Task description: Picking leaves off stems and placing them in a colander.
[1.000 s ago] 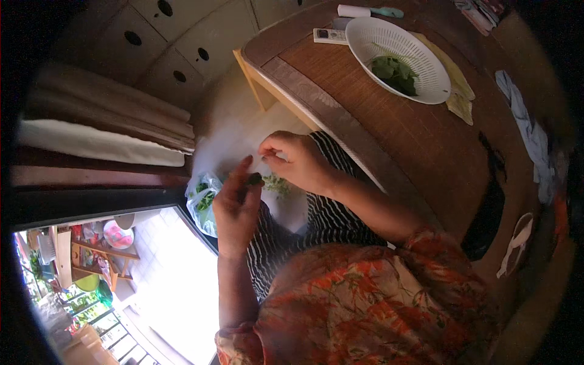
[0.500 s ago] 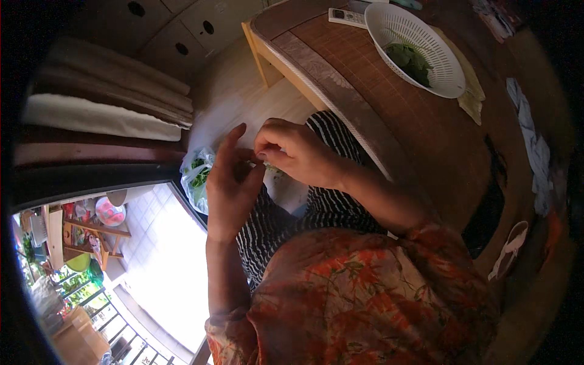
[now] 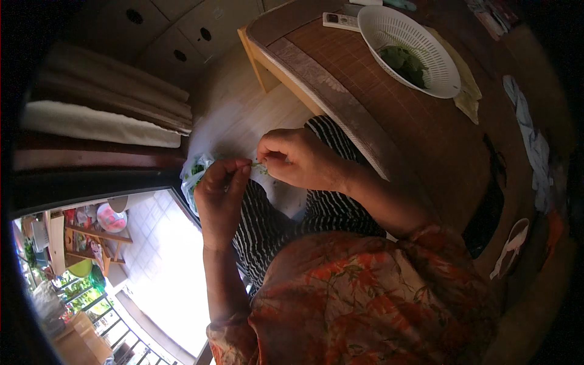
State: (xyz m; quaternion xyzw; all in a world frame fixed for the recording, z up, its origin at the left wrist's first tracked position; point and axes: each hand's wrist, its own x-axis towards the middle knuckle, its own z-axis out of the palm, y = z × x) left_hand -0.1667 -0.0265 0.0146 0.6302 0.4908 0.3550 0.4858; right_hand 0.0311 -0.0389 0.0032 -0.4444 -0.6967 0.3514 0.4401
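Here we see a thin green stem [image 3: 256, 163] near the striped trousers [image 3: 263, 219], one end pinched by thumb and forefinger of the left hand [image 3: 219, 198], the other between narrowed fingertips of the right hand [image 3: 304, 158], a plastic bag [image 3: 187, 196] just beside the left.

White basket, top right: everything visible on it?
The white basket looks like plastic: rounded, slotted wall, plain rim. It sits open side up on the brown surface, dark green leaves inside. A yellowish cloth shows beneath or behind its right edge. A white remote meets its left rim in view; contact unclear.
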